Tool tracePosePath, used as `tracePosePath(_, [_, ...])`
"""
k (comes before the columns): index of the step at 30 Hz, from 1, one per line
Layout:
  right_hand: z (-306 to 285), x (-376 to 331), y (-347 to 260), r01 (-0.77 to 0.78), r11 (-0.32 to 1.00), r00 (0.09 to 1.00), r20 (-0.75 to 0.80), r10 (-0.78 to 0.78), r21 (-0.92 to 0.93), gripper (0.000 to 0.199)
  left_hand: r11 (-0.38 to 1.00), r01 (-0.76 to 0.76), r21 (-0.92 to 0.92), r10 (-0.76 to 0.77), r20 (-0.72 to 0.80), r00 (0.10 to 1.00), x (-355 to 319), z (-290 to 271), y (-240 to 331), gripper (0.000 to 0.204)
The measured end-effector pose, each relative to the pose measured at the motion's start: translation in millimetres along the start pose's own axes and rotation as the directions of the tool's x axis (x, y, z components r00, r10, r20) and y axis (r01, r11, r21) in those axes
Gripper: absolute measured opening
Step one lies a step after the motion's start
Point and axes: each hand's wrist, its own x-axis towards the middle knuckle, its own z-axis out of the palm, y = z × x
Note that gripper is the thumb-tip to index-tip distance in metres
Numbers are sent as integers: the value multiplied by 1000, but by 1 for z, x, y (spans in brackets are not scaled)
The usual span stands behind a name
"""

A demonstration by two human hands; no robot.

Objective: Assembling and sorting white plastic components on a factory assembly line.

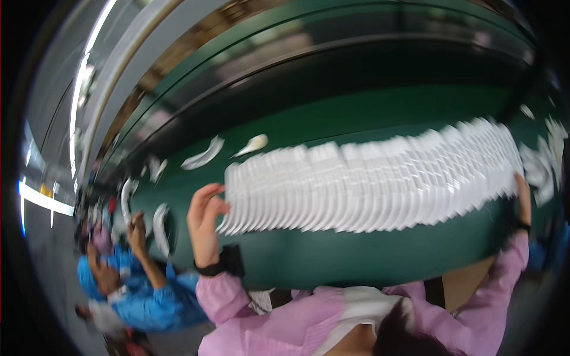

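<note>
A long row of thin white curved pieces (356, 184), overlapping like a fanned stack, lies across the green worktop in front of me. What the pieces are is too blurred to make out. At the row's left end is my left hand (205, 219), its fingers bent and touching the outermost pieces. My right hand (522, 199) grips the far right end, with part of its fingers hidden by the row. Dark bands circle both wrists, below pink sleeves.
Loose white curved pieces (203, 154) lie left of the row on the green worktop (356, 255). More white pieces (539, 172) are heaped at the right. A co-worker in blue (148, 305) works at the left. A dark raised ledge (332, 74) runs along the back.
</note>
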Motion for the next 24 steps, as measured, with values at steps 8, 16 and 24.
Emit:
tracePosePath(8, [15,37,26,42,975,999,20,-48,220,50,993,100,-68,-109,-147,983,-58,-48,-36,25])
tracePosePath(16, [44,-20,-23,86,914,954,-298,40,397,53,983,170,72,-144,-274,951,14,-144,-92,32])
tracePosePath(24, [104,-108,-30,182,967,854,-516,-65,179,50,670,134,730,91,-260,961,126,-240,-221,63])
